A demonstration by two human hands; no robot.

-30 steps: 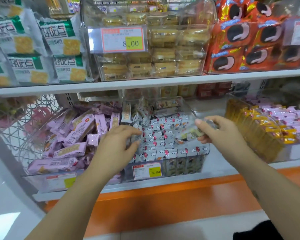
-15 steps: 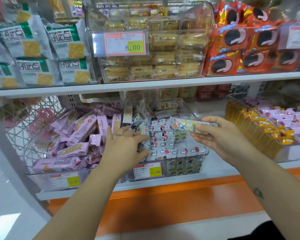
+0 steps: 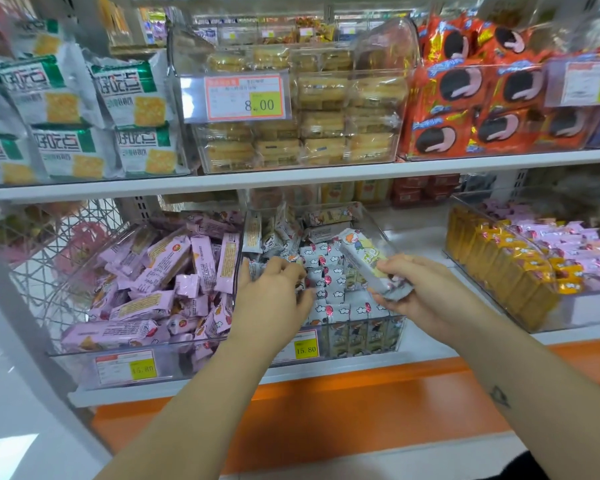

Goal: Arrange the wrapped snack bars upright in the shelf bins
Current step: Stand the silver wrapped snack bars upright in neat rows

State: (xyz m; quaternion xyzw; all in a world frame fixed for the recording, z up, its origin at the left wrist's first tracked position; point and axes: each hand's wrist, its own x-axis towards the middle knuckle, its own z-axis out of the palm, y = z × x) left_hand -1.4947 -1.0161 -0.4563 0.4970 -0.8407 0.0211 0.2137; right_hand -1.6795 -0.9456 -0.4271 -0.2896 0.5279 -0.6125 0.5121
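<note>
head view. a clear plastic bin (image 3: 378,220) is set in the middle of the lower white shelf (image 3: 420,237). rows of small white wrapped snack bars (image 3: 329,282) are stood upright in its near half; others are heaped loosely at its far end.

the left hand (image 3: 274,299) is placed at the bin's left side, fingers bent down among the upright bars. whether one is gripped cannot be told.

the right hand (image 3: 430,292) is held over the bin's near right part. its fingers and thumb are closed round a long white cartoon-printed wrapped bar (image 3: 361,254), which is tilted, far end raised above the rows.

pink wrapped bars (image 3: 160,268) are piled loosely in the bin just left. yellow packs (image 3: 489,268) are lined upright in the bin to the right. a yellow price tag (image 3: 306,348) marked 15.80 is fixed to the middle bin's front.
</note>
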